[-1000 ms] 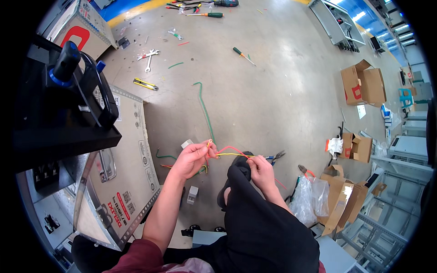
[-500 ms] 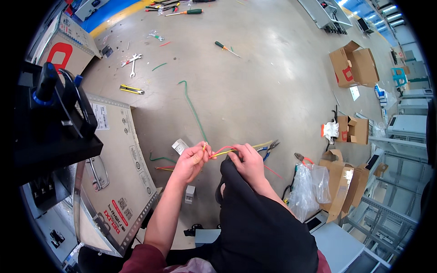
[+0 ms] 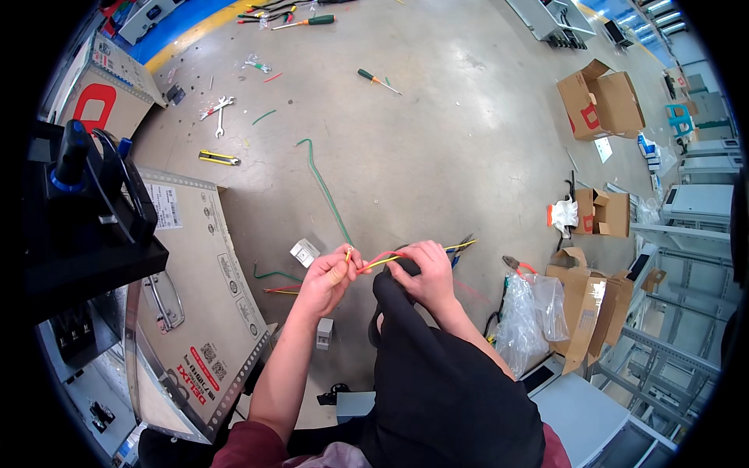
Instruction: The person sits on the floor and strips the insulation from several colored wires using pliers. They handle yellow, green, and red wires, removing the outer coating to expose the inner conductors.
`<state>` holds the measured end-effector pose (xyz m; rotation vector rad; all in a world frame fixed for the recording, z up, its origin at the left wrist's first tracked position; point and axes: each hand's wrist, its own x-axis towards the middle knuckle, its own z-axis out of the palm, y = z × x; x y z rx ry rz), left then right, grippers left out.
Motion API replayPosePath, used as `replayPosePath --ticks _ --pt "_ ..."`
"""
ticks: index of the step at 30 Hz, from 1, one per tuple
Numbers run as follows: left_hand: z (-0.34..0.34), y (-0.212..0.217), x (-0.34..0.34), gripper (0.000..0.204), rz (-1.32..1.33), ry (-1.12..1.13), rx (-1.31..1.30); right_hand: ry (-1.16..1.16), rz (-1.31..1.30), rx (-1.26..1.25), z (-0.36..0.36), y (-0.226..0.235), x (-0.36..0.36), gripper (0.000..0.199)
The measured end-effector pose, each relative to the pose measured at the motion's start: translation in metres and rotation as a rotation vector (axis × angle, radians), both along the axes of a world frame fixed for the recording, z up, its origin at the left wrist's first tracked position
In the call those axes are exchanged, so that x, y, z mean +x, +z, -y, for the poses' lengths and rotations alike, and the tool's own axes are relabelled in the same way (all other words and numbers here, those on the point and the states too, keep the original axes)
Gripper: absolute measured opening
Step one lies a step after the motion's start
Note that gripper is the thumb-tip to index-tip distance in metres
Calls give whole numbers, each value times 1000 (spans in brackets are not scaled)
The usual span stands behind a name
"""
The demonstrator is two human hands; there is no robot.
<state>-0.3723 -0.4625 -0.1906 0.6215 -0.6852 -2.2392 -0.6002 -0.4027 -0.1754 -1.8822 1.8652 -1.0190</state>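
Observation:
My left hand (image 3: 328,282) is closed in a pinch on the ends of a red wire (image 3: 382,257) and a yellow wire (image 3: 378,264). A green wire (image 3: 324,187) stretches away over the floor from its fingertips; whether they grip it too is hard to see. To the right, above my dark-clothed knee (image 3: 398,290), my right hand (image 3: 425,274) has its fingers closed around the red and yellow wires. Their free tails stick out past it, the red one smeared by motion. Pliers (image 3: 462,251) lie just beyond, partly behind the yellow tail.
A large carton-coloured cabinet (image 3: 199,257) stands at my left. On the floor are a yellow utility knife (image 3: 218,157), wrenches (image 3: 220,113), screwdrivers (image 3: 380,82) and small white boxes (image 3: 304,252). Cardboard boxes (image 3: 581,312), a plastic bag (image 3: 521,327) and red-handled pliers (image 3: 518,265) lie to the right.
The view has shifted slightly. Beyond my right hand the wire tails have swung: the yellow one now shows sharply, the red one blurs. Both hands keep their hold.

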Motion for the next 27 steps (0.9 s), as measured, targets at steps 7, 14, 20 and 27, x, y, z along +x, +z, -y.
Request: replayPosePath --ticks 7,14,20,27 --pt "-2 0 -5 38 94 -24 -35 -114 27 -34 -2 -4 0 21" --pt "-4 -12 2 39 105 -74 79 -114 26 -7 -7 -3 1 19" --pt "-14 -10 -12 38 6 12 86 85 162 39 1 -5 4 16" --pt "-12 -4 -14 36 129 -14 164 91 144 74 -1 -4 4 14"
